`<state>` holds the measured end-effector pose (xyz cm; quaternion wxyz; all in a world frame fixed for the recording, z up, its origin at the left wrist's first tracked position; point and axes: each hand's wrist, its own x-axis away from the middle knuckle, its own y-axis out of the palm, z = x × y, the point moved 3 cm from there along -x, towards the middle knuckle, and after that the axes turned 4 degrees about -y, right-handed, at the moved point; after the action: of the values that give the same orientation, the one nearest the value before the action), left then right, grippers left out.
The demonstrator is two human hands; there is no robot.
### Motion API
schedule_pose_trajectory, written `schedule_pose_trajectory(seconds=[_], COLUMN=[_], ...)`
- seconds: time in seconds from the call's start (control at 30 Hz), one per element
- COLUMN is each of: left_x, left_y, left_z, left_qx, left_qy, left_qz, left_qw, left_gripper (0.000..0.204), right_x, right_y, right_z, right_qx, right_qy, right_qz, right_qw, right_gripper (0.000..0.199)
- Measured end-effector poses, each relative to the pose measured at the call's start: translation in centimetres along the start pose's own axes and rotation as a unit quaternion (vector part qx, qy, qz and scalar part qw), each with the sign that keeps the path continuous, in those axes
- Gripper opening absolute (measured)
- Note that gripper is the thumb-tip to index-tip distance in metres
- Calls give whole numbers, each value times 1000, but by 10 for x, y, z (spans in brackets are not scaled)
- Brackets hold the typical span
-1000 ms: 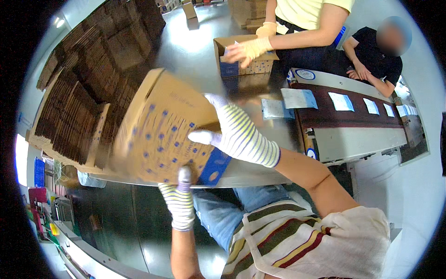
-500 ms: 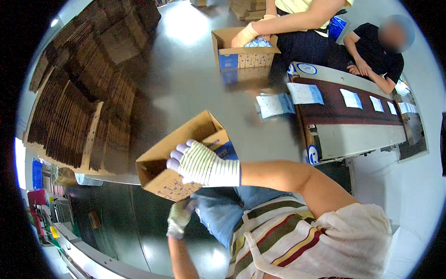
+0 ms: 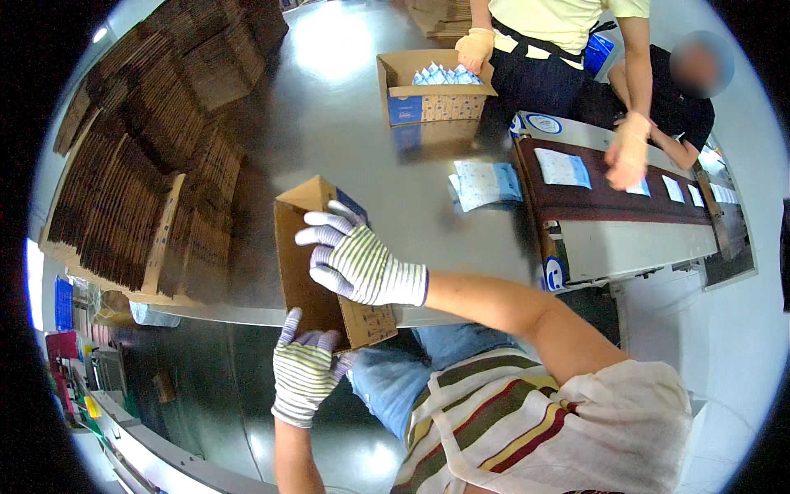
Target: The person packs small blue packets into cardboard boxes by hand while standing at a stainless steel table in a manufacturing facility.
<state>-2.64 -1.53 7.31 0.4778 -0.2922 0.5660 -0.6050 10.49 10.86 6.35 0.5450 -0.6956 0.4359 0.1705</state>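
Note:
Tilted at the near table edge is a cardboard box [image 3: 309,288], its open side facing left and its inside bare where it shows. My right hand [image 3: 358,259], in a striped glove, lies across the box's opening with its fingers stretched apart. Below it, my left hand [image 3: 304,375], gloved alike, grips the box's near end, thumb raised and fingers at the edge; part of those fingers is hidden. Right of the box, a few white-and-blue packets [image 3: 485,185] lie overlapped on the table.
Tall stacks of flattened cartons [image 3: 107,214] fill the table's left. On the right, a conveyor belt [image 3: 568,202] carries several packets. Across the table [image 3: 346,156], a co-worker's gloved hand [image 3: 475,49] touches a packet-filled box [image 3: 436,107]; the other reaches over the belt. Another person sits beyond.
The box has turned more upright and its opening now faces left. My left hand has come up onto its near end, while my right fingers have spread. The co-worker's hand moved to the belt.

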Motion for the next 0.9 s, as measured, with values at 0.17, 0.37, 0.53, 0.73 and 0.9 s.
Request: schedule_pose_trajectory(seconds=[0.17,0.37,0.53,0.73,0.9], left_x=[-11,-24,-33,-43,-39], left_y=[11,28,32,39,33], left_z=[16,34,43,47,49], left_qx=[-66,-91,-108,-91,-81], left_qy=[-4,-2,5,2,-12], left_qz=[86,133,101,114,72], left_qw=[994,987,989,989,994], left_gripper=[35,33,30,32,26], right_x=[12,6,13,21,18], right_y=[14,-3,-15,-16,-14], right_z=[14,18,7,20,18], right_qx=[-169,-209,-133,-131,-125], right_qy=[60,75,118,107,107], right_qz=[103,31,-15,2,-25], right_qw=[978,974,984,986,986], right_gripper=[18,25,31,31,29])
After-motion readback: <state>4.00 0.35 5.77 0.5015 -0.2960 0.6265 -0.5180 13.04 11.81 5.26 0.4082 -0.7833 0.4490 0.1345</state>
